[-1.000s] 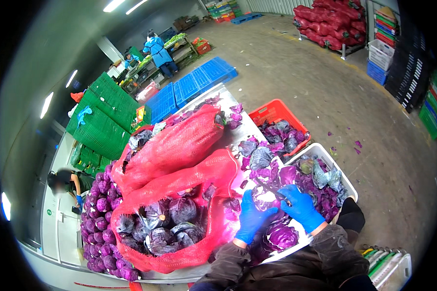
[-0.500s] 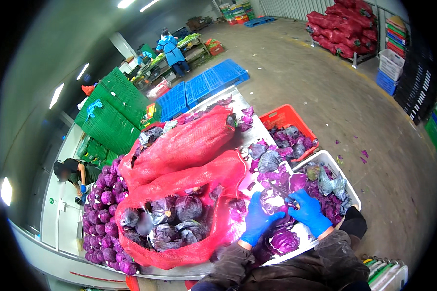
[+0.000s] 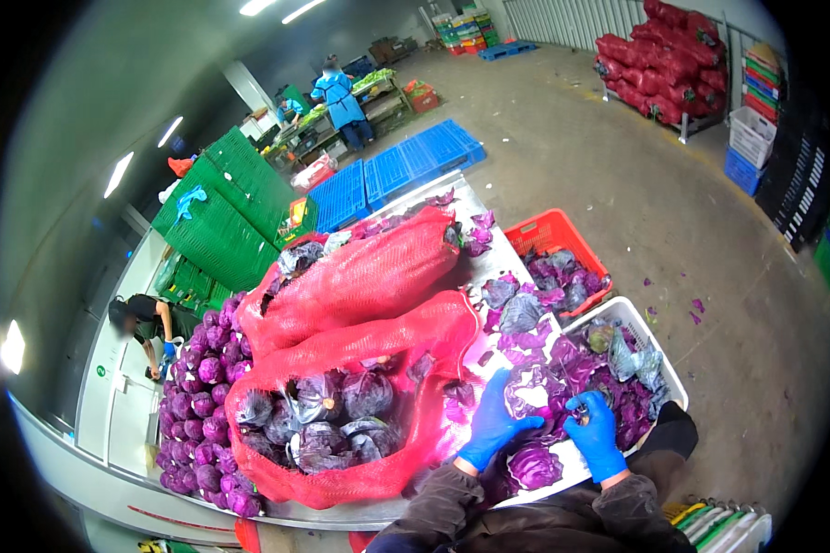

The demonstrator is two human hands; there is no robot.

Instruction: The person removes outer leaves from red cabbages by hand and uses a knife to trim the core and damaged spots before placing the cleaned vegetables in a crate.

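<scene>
A red cabbage with a pale patch on its upper side sits against my blue-gloved left hand. The fingers lie along its left side, with the thumb across its near side. To the right of it, my blue-gloved right hand is closed, fingers curled around a small dark thing that I cannot make out. Another red cabbage lies just below the hands. Loose purple leaves are strewn over the metal table beyond them.
An open red mesh sack of cabbages and a full sack lie left, beside piled peeled cabbages. A white crate and a red crate hold leaves at right. Co-workers stand farther off.
My right hand has dropped slightly and moved away from the cabbage, with its fingers still curled. My left hand stays against the cabbage. The whole view has shifted a little.
</scene>
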